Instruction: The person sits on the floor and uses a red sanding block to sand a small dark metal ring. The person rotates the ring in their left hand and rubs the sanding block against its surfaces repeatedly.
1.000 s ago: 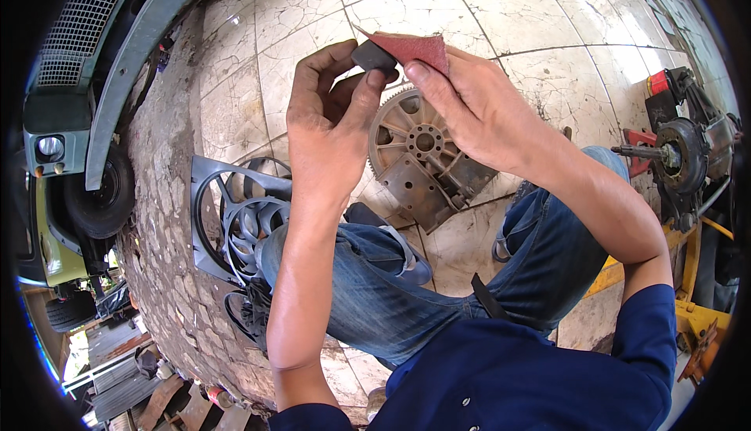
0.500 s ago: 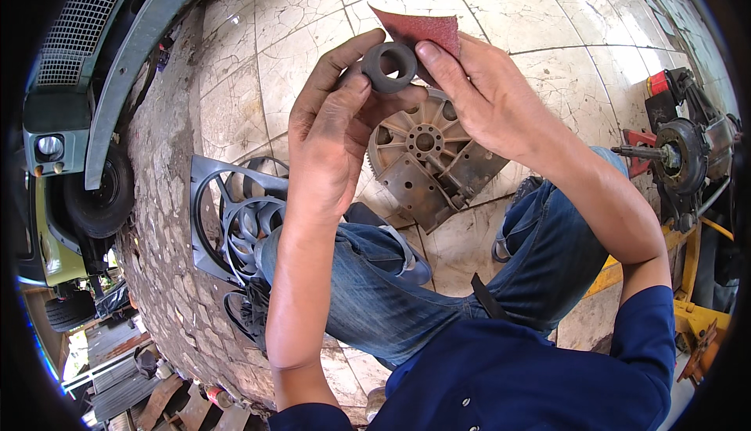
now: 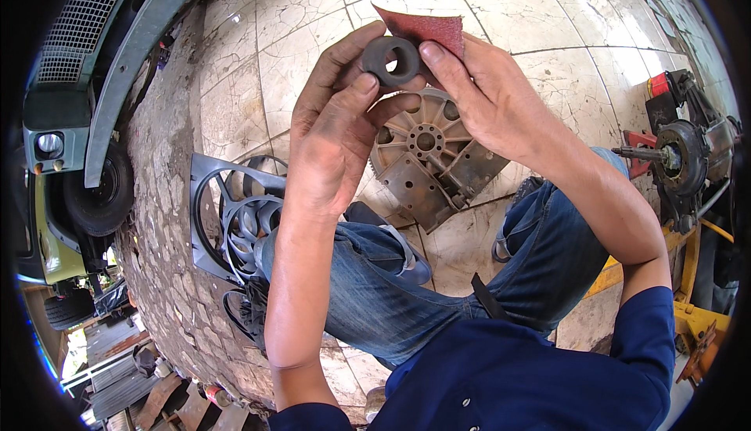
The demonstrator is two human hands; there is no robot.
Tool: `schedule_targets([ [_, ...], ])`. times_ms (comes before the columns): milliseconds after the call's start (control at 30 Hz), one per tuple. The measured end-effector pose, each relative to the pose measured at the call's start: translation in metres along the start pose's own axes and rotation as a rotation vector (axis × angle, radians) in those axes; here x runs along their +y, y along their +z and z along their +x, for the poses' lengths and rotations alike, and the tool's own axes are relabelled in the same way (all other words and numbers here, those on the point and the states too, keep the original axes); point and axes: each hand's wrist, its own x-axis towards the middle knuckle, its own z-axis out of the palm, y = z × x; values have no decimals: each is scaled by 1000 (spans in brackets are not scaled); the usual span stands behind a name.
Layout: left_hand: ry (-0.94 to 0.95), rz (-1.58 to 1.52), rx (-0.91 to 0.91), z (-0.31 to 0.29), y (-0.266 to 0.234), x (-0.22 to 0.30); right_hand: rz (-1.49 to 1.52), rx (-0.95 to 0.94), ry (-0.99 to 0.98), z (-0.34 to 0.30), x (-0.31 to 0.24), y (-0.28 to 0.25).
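Observation:
Between the fingers and thumb of my left hand [image 3: 332, 130] is a dark grey, thick-walled ring [image 3: 377, 59], like a bushing, its hole facing up at me. My right hand [image 3: 497, 102] pinches a bent piece of red sandpaper [image 3: 430, 30], with the thumb lying along its near side. The sandpaper's lower part goes behind the ring's right side, where I cannot make out whether they touch. Below both hands, a round, spoked metal plate with teeth on its rim [image 3: 399, 152] lies on the floor. Rusty flat metal brackets [image 3: 411, 184] rest against it.
A grey fan shroud [image 3: 205, 235] lies by my left knee. At the far left stands a vehicle with a grey bumper [image 3: 117, 79] and a tyre [image 3: 100, 196]. A hub assembly with a protruding shaft [image 3: 679, 157] is on the right, near a yellow metal frame [image 3: 692, 317].
The ring has turned slightly in my left fingers, and its hole shows at a different tilt. My right hand and the sandpaper have shifted a little to the right.

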Motion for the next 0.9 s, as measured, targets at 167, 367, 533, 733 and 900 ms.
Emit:
schedule_targets([
  [167, 14, 85, 16, -1, 4, 2, 15, 34, -41, 0, 5, 2],
  [367, 151, 495, 205, 0, 9, -6, 70, -19, 55, -1, -7, -1],
  [533, 223, 814, 304, 2, 2, -12, 70, -49, 102, -2, -9, -1],
  [733, 104, 833, 426, 5, 7, -17, -70, 5, 76, 5, -2, -16],
  [900, -67, 833, 123, 7, 5, -49, -53, 42, 103, 10, -4, -23],
])
